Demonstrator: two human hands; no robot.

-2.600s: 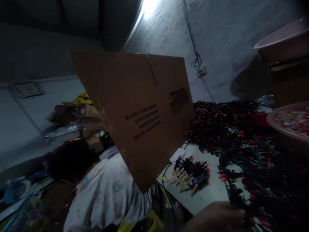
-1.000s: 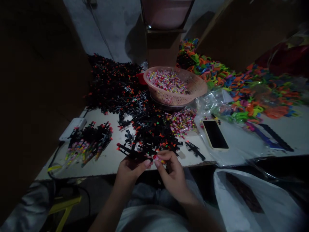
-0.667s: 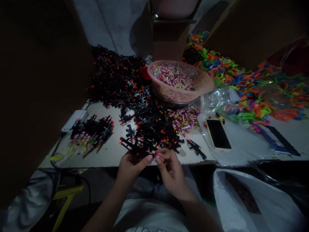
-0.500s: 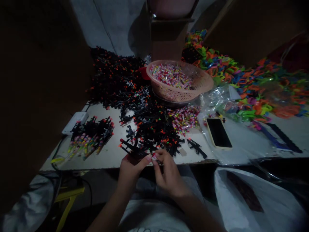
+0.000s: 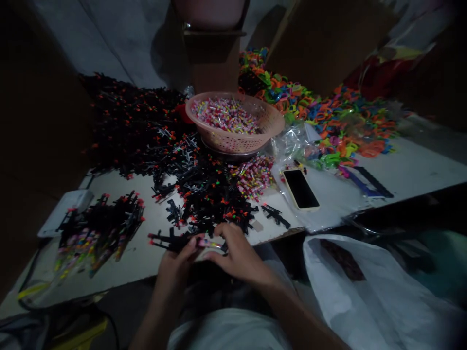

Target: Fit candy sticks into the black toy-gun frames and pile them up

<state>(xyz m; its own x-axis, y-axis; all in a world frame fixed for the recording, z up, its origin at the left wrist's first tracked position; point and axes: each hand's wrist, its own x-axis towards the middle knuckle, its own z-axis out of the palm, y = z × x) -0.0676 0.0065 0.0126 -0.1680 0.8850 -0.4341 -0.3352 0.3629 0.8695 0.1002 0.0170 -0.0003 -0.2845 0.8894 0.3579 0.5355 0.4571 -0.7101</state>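
My left hand [image 5: 174, 265] is closed around several black toy guns [image 5: 170, 240] with orange-red tips, just above the table's front edge. A clear tube of small coloured candies [image 5: 211, 244] sticks out to the right from that grip. My right hand [image 5: 235, 255] curves around the tube's far end, its thumb and forefinger apart; whether the hidden fingers touch the tube I cannot tell. Behind both hands lies a heap of black toy guns [image 5: 204, 199]. Beside it is a small pile of candy tubes [image 5: 255, 177]. One loose toy gun [image 5: 275, 215] lies to the right.
A pink basket [image 5: 233, 139] of candy tubes stands at the back. Left are a bunch of toy guns with tubes [image 5: 105, 228] and a white box [image 5: 65, 211]. Rightward lie a phone [image 5: 301, 189], bright plastic pieces [image 5: 328, 116] and a white sack [image 5: 343, 291] below the edge.
The view has swung right, so the table appears shifted left. The right fingers have parted from their pinch by the left thumb, and a candy tube now shows between the hands.
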